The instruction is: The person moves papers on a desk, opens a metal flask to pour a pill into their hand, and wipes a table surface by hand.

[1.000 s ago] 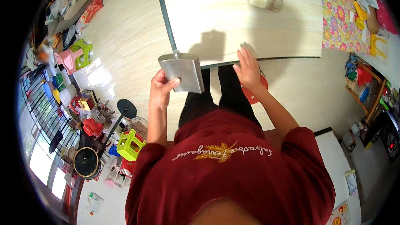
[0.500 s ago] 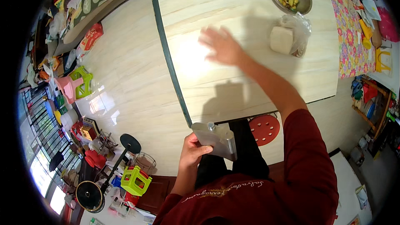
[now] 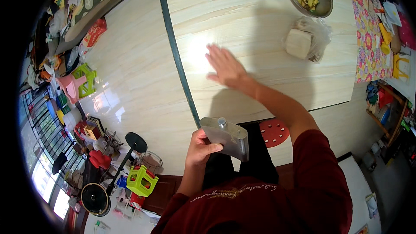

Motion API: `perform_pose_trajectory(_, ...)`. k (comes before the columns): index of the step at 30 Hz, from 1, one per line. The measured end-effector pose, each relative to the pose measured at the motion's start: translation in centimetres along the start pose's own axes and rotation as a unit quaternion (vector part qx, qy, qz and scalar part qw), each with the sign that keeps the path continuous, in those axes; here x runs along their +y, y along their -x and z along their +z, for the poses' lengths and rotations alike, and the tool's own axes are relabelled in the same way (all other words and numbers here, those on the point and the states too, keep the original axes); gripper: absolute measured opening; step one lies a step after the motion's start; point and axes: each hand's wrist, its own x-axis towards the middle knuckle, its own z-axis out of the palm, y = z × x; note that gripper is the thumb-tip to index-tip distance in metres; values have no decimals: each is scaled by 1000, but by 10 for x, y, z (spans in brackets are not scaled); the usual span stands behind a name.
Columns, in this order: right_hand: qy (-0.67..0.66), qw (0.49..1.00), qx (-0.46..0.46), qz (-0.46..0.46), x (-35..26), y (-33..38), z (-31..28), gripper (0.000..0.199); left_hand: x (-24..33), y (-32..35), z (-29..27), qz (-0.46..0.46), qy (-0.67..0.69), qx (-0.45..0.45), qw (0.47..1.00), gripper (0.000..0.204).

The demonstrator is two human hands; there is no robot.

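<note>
My left hand [image 3: 200, 148] is closed around one side of a silver metal hip flask [image 3: 229, 140], thumb on its near face. The flask stands close to upright in front of my body, just off the table's near edge, and its round cap [image 3: 222, 122] is on. My right hand [image 3: 228, 68] reaches out over the marbled table [image 3: 229, 8], palm down, fingers stretched out and holding nothing. Whether it touches the tabletop I cannot tell.
A pale block [image 3: 298, 43] with a clear plastic bag [image 3: 318, 34] sits at the right of the table. Beyond it stands a metal bowl [image 3: 328, 6] of sliced vegetables. A red stool seat [image 3: 274, 133] pokes out under the near edge. A green stool [image 3: 141, 181] is at lower left.
My right hand has moved slightly nearer to me and its fingers have come closer together. The flask has turned and risen a little in my left hand.
</note>
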Motion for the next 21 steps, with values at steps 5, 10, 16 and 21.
perform_pose_trajectory(5, -40, 988, -96, -118, -41, 80, 8, 68, 9, 3, 1, -26, -9, -11, 1000, 47)
perform_pose_trajectory(10, 20, 990, -22, -136, 11, -43, 8, 55, 4, 12, -3, -32, -8, 3, 999, 48)
perform_pose_trajectory(16, 56, 990, 124, 34, 57, -176, -4, 59, -9, 20, -26, -6, 16, 31, 999, 47)
perform_pose_trajectory(21, 76, 997, 13, -17, -31, -109, 50, 60, -10, 22, -26, 10, 32, 47, 998, 46)
